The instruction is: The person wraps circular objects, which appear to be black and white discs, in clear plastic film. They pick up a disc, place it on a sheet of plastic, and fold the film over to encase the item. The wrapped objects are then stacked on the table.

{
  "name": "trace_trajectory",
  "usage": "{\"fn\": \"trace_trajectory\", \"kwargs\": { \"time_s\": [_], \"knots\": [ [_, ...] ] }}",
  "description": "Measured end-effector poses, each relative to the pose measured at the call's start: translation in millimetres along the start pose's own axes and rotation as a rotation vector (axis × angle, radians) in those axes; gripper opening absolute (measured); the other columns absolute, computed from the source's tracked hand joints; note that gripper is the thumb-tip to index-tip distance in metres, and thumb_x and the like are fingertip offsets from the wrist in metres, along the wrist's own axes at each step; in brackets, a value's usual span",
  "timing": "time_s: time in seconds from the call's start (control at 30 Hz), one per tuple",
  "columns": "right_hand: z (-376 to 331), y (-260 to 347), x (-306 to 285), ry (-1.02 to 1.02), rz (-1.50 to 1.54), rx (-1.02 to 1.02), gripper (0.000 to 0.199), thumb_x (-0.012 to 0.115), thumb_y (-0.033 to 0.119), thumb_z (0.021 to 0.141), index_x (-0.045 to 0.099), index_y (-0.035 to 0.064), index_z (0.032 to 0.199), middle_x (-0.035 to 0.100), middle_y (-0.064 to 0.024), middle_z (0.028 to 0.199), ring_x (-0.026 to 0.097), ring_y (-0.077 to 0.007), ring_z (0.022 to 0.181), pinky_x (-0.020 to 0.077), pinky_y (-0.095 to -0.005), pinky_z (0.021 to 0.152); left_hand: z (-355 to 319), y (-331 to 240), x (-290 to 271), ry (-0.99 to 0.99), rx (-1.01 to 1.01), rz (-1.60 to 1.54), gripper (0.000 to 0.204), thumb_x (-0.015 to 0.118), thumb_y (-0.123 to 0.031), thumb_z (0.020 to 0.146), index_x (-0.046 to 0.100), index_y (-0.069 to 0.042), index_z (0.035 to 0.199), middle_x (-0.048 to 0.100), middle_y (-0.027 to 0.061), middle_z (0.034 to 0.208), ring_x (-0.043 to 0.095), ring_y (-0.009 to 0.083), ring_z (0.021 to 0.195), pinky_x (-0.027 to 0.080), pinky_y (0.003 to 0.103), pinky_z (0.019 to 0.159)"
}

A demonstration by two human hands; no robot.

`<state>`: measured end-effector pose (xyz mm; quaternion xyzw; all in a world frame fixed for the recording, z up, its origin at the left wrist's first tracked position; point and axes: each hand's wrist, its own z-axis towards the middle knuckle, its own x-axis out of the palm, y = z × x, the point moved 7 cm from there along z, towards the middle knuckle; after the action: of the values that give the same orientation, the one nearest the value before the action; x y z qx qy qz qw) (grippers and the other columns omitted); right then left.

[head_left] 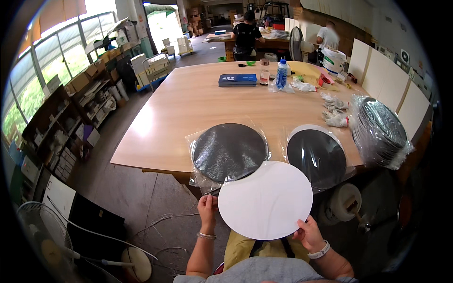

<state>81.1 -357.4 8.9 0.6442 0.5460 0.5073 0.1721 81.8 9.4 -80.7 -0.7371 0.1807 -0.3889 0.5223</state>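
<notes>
A round white sheet (pixel 265 200) is tilted in front of me at the table's near edge. My right hand (pixel 307 233) grips its lower right rim, thumb on top. Left of the sheet, my left hand (pixel 207 208) is closed in a pinch at the lower corner of a clear plastic bag (pixel 194 179). Inside that bag lies a dark round disc (pixel 230 151), its near edge partly covered by the white sheet. To the right, another dark disc (pixel 317 158) lies in clear plastic, with a white round edge showing behind it.
A plastic-wrapped stack of discs (pixel 381 129) stands at the table's right edge, beside white gloves (pixel 336 111). Farther back are a blue box (pixel 237 80), a blue bottle (pixel 281 74) and a white bucket (pixel 334 60). Below right stands another bucket (pixel 347 203); a fan (pixel 45 231) is lower left.
</notes>
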Motion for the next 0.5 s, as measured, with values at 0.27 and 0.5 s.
{"fn": "trace_trajectory", "kwargs": {
  "time_s": [0.27,0.5],
  "knots": [
    [-2.4,-16.4,18.4,0.005,0.012,0.062,0.018,0.048,0.010,0.094,0.045,0.0058,0.111,0.062,-0.0090,0.084,0.062,-0.0163,0.060,0.0570,-0.0322,0.057,-15.4,34.0,64.5,0.204,0.633,0.489,0.013,0.056,-0.015,0.090,0.056,-0.003,0.097,0.062,0.0073,0.094,0.058,0.0136,0.088,0.050,0.028,0.072],
    [8.5,-34.7,32.7,-0.039,-0.033,0.134,0.022,0.048,0.012,0.095,0.042,0.0064,0.115,0.063,-0.0114,0.092,0.067,-0.0213,0.071,0.0580,-0.0337,0.061,-29.7,53.4,66.5,0.222,0.590,0.555,0.015,0.056,-0.012,0.089,0.057,-0.002,0.101,0.062,0.0088,0.097,0.058,0.0145,0.090,0.050,0.029,0.075]
  ]
}}
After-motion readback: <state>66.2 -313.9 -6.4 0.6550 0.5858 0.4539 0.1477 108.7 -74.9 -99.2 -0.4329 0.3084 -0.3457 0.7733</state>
